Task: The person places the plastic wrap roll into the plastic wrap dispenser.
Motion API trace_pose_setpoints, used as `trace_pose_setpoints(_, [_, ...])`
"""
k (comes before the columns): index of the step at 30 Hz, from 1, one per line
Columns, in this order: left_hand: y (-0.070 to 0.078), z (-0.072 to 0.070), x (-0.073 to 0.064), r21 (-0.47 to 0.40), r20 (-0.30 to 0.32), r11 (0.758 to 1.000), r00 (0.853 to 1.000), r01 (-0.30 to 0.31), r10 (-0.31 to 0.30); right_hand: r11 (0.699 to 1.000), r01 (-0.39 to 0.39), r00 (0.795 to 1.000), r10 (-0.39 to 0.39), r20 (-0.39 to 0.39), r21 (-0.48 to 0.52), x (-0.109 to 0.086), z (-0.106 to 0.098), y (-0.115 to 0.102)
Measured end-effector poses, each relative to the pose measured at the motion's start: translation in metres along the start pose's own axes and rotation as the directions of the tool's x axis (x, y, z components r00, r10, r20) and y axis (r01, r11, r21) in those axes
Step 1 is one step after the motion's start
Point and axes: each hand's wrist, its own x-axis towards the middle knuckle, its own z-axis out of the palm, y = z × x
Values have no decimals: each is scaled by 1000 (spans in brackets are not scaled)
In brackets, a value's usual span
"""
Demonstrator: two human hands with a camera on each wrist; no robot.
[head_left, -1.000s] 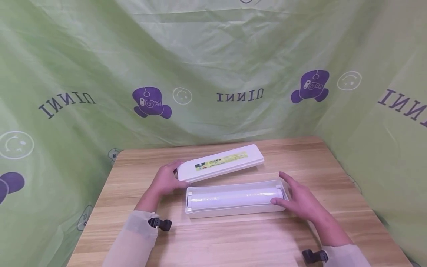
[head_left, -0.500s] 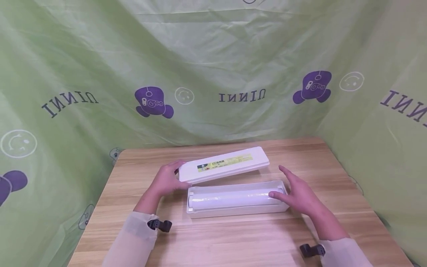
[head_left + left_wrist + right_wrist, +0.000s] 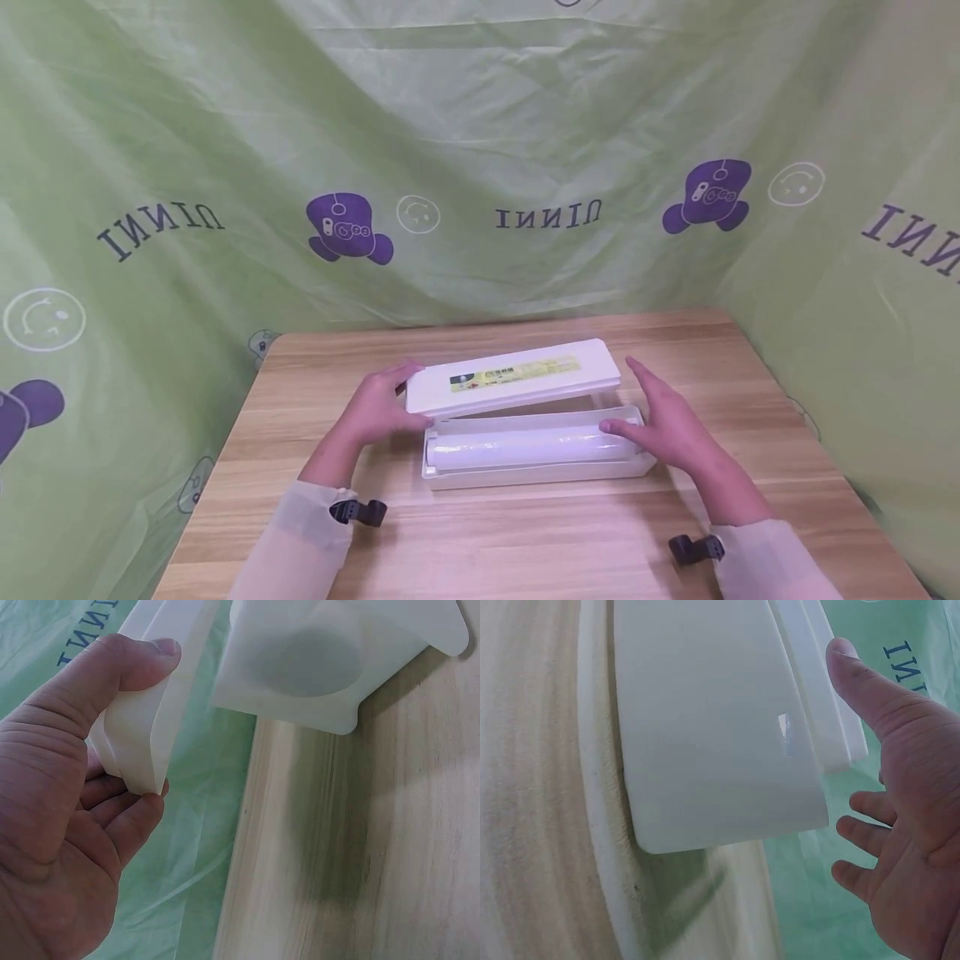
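A white plastic lid point(image 3: 540, 383) with a yellow-green label slants above the back of a long white box point(image 3: 540, 478). Inside the box lies a roll of clear cling film point(image 3: 517, 447). My left hand point(image 3: 377, 408) grips the lid's left end; in the left wrist view the thumb lies on one side of the lid point(image 3: 142, 727) and the fingers on the other. At the right end of the box, my right hand point(image 3: 671, 427) is spread, its thumb over the box's corner. In the right wrist view its fingers point(image 3: 862, 836) stand apart from the lid point(image 3: 840, 712).
The box stands on a wood-grain table point(image 3: 487, 542). Green printed curtains point(image 3: 465, 283) hang behind the table and along both sides. Each wrist wears a small black camera point(image 3: 367, 512).
The lid, held by my left hand, has shifted slightly right and toward me, closer over the box. My right hand has moved a little left, its thumb now overlapping the box's end.
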Motion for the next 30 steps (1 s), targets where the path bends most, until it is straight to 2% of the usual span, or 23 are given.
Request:
trace_pose_setpoints(15, [7, 2, -8, 10, 12, 999, 999, -46, 46, 1000, 15, 1000, -15, 8, 22, 16, 2, -3])
trace_pose_setpoints(30, [11, 3, -15, -21, 35, 998, 997, -62, 63, 999, -3, 999, 1, 44, 51, 18, 4, -1])
